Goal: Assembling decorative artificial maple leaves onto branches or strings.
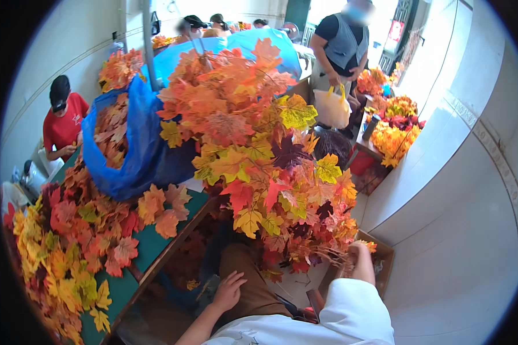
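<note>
My left hand (229, 291) rests by my brown-trousered thigh, fingers stretched and holding nothing. Out to the right, my right hand (361, 257) is closed around brown stems (341, 257) of artificial maple leaf sprays; its fingertips are partly hidden. Orange, red and yellow leaves (311, 201) spread from those stems just beyond my lap. They run into a tall heap of orange sprays (221, 109), and I cannot tell where the held bunch ends.
On the left, leaves in several colours (69, 253) cover a green-topped table (155, 247) with a blue bag (129, 178). A cardboard box (384, 265) stands below my right hand, near the tiled wall (443, 241). A person (342, 52) holds a plastic bag; another (65, 123) wears red.
</note>
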`<act>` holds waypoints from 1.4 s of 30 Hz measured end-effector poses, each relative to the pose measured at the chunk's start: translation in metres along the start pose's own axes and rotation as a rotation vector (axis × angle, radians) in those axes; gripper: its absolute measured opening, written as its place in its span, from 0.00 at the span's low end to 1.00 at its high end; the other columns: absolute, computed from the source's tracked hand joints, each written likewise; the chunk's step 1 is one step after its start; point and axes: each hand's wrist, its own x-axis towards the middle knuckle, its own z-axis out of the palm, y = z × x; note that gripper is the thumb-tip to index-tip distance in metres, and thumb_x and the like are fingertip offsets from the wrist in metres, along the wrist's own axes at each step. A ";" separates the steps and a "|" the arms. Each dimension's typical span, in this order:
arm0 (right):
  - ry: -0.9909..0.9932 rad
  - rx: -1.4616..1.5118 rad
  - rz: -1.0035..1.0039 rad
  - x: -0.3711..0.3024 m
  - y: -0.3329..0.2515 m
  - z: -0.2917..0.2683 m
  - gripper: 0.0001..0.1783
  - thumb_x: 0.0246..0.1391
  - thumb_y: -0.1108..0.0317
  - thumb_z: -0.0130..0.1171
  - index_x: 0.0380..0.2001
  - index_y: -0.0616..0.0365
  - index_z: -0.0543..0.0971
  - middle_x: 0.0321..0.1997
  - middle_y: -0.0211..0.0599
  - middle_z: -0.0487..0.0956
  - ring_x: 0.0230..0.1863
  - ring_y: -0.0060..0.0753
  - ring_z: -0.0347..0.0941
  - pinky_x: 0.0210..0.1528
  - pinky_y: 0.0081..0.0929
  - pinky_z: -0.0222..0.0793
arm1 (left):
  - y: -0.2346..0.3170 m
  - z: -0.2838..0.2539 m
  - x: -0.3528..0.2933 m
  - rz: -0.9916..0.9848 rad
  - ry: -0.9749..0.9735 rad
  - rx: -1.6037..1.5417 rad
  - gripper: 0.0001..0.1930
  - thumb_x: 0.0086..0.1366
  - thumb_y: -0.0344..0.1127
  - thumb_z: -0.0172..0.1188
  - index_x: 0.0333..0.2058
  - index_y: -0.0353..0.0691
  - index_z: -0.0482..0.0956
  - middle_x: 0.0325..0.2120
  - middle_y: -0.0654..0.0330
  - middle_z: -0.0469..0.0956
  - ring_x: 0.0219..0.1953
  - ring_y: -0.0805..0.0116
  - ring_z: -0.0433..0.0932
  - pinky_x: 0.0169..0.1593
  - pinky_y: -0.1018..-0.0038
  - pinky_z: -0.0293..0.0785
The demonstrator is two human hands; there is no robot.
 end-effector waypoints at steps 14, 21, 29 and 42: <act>1.300 0.726 -0.995 -0.553 -0.136 -0.154 0.15 0.53 0.78 0.48 0.46 0.62 0.68 0.43 0.45 0.73 0.38 0.39 0.72 0.40 0.32 0.68 | 0.091 -0.167 -0.066 0.004 0.163 -0.637 0.07 0.59 0.30 0.57 0.32 0.33 0.79 0.33 0.56 0.78 0.36 0.66 0.76 0.43 0.73 0.71; 0.277 0.681 -2.101 -0.604 -0.249 -0.084 0.18 0.50 0.80 0.51 0.46 0.62 0.66 0.40 0.42 0.71 0.37 0.39 0.70 0.41 0.35 0.67 | 0.197 -0.212 -0.003 0.362 0.136 -1.105 0.45 0.54 0.53 0.63 0.60 0.33 0.52 0.60 0.51 0.55 0.62 0.60 0.57 0.61 0.65 0.57; 0.495 0.496 -2.090 -0.596 -0.319 -0.006 0.18 0.37 0.85 0.56 0.35 0.58 0.78 0.38 0.44 0.72 0.37 0.39 0.72 0.35 0.25 0.70 | 0.180 -0.196 -0.040 0.103 0.807 -1.332 0.23 0.63 0.31 0.54 0.56 0.37 0.61 0.47 0.55 0.72 0.48 0.69 0.72 0.52 0.74 0.67; -0.516 0.729 -1.689 -0.577 -0.385 0.054 0.09 0.57 0.69 0.53 0.32 0.65 0.76 0.25 0.29 0.76 0.25 0.16 0.68 0.29 0.15 0.66 | 0.141 -0.184 -0.074 -0.291 0.802 -0.637 0.21 0.65 0.32 0.51 0.55 0.32 0.63 0.42 0.60 0.75 0.41 0.76 0.74 0.47 0.81 0.68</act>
